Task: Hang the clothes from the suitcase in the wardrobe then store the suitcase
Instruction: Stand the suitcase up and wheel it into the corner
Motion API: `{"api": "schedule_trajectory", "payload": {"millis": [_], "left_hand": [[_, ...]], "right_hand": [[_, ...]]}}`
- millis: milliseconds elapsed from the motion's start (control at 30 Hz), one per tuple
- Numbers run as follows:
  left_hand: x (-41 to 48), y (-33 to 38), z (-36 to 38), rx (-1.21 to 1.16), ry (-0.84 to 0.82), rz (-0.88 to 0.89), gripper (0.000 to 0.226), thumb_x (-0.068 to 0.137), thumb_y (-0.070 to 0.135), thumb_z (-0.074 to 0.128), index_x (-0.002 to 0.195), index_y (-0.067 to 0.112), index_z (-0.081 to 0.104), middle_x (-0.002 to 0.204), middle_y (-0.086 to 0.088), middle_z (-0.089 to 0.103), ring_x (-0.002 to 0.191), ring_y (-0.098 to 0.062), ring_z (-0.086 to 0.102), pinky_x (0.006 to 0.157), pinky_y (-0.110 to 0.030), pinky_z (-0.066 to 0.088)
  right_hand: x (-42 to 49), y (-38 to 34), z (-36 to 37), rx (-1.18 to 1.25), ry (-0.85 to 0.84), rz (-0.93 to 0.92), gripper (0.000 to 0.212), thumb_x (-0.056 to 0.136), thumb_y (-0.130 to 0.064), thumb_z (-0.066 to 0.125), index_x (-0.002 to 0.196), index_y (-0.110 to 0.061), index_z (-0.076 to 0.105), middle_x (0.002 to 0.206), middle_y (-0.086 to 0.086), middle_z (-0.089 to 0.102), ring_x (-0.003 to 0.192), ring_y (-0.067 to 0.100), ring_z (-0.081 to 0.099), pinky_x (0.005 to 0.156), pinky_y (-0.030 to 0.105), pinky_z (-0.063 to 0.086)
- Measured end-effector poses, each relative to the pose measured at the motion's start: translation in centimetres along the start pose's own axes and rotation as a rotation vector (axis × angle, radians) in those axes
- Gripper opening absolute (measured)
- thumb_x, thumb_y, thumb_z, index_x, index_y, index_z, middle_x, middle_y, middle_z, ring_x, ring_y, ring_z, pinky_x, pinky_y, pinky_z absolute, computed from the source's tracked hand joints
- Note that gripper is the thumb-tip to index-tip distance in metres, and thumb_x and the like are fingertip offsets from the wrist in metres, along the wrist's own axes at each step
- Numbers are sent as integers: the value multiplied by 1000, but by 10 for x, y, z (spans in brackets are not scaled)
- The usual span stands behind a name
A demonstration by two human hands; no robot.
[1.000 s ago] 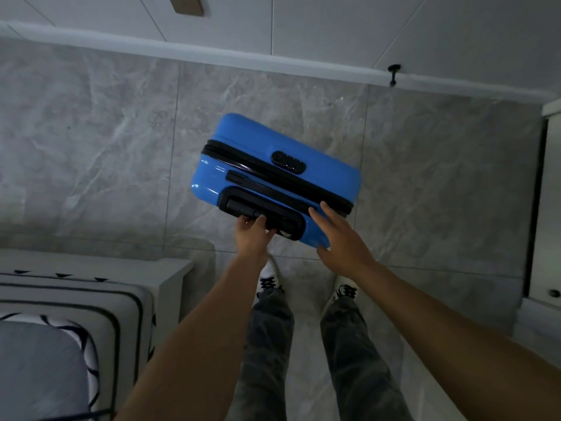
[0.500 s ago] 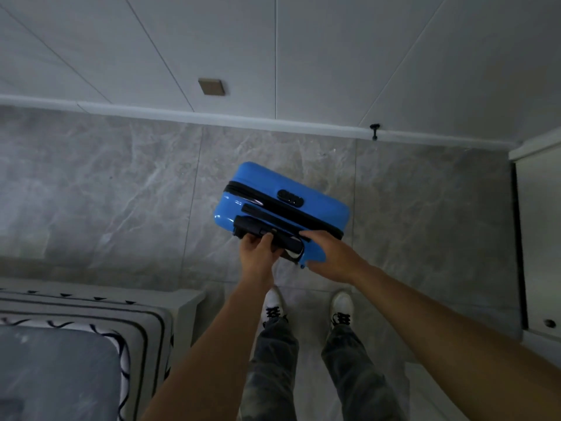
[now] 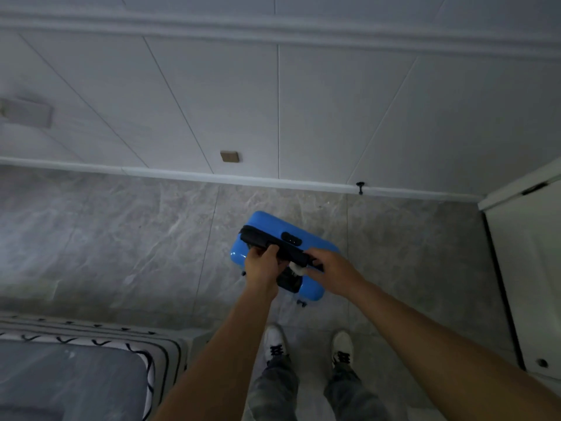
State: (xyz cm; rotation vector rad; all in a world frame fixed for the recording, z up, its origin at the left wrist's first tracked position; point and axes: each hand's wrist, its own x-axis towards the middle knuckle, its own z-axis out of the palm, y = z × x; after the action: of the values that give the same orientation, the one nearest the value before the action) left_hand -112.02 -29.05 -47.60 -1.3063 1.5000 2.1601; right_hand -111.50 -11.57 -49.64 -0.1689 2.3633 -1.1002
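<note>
A closed blue hard-shell suitcase [image 3: 317,245] stands upright on the grey tiled floor in front of my feet. Its black pull handle [image 3: 290,254] sticks up from the top, and both hands are closed on it. My left hand [image 3: 261,266] grips the bar's left part and my right hand [image 3: 331,269] grips its right end. A black combination lock [image 3: 291,238] shows on the suitcase's top edge. No clothes are visible. The white wardrobe [image 3: 531,262] stands at the right edge, its door closed.
A bed with striped bedding and a grey cover [image 3: 76,366] fills the lower left corner. A white panelled wall [image 3: 273,110] rises behind the suitcase, with a small black door stop [image 3: 360,187] at its skirting. My white shoes [image 3: 274,344] stand just behind the suitcase.
The suitcase has gone down to stand on the floor. The black pull handle has come up out of its recess, and both hands now grip it. My view has tilted upward.
</note>
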Motion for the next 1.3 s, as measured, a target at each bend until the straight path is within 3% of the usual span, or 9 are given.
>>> {"api": "schedule_trajectory", "payload": {"millis": [200,367,567,767,900,1000,1067,1167,1300], "left_hand": [[-33,34,4,31,-11,9,15,98,5,59,111,-1,63,106,-23,70,94,-33,73,73,-38,64],[-59,48,0,59,-9,-22,16,99,3,57,115,1,60,99,-16,67,91,-31,70,87,-45,61],[-74,66,-11,159,-140,-63,8,100,9,58,98,1,58,88,-18,65,79,-27,67,72,-36,60],[-75,100,-42,726,-282,8,19,99,20,57,96,4,65,94,-16,72,74,-23,68,69,-33,55],[-54,112,-58,992,-116,614,5,88,14,60,90,13,64,90,-6,70,82,-23,68,76,-41,58],[-40,118,-57,1333,-243,887,36,81,8,62,116,19,60,121,-2,60,113,-24,56,95,-43,50],[-29,119,-55,1695,-382,892,58,81,10,67,135,23,51,141,-1,50,132,-25,45,109,-43,40],[-12,123,-50,2118,-547,868,59,86,15,70,139,22,45,139,-7,49,130,-29,49,103,-43,44],[-1,136,-43,2214,-579,867,36,95,8,57,129,17,55,124,-8,60,113,-28,62,88,-40,50]], "right_hand": [[-21,-35,-20,1,56,9,27,93,-25,72,119,-24,65,102,-4,69,88,12,69,72,19,49],[-38,-66,-42,-76,58,-5,25,89,-26,76,111,-18,69,108,-3,68,87,16,70,80,36,58],[-48,-85,-43,-168,29,41,26,89,-27,72,114,-20,65,113,0,66,94,16,64,78,29,52],[-51,-94,-35,-186,23,80,25,91,-25,69,114,-19,61,110,1,65,95,17,63,77,29,51],[-48,-102,-25,-265,-10,22,39,90,-23,64,128,-27,54,110,1,65,86,17,63,74,32,52],[-41,-110,-16,-346,-21,8,36,94,-22,60,129,-22,53,112,3,63,95,23,63,78,35,51],[-36,-112,-10,-392,-22,29,33,97,-26,57,128,-20,51,106,1,60,96,26,63,77,37,51],[-26,-109,-5,-456,-54,45,38,99,-28,55,135,-16,48,99,3,59,86,23,60,68,34,46],[-13,-102,-3,-475,-41,64,32,99,-28,56,127,-14,53,95,5,59,79,19,54,67,29,40]]}}
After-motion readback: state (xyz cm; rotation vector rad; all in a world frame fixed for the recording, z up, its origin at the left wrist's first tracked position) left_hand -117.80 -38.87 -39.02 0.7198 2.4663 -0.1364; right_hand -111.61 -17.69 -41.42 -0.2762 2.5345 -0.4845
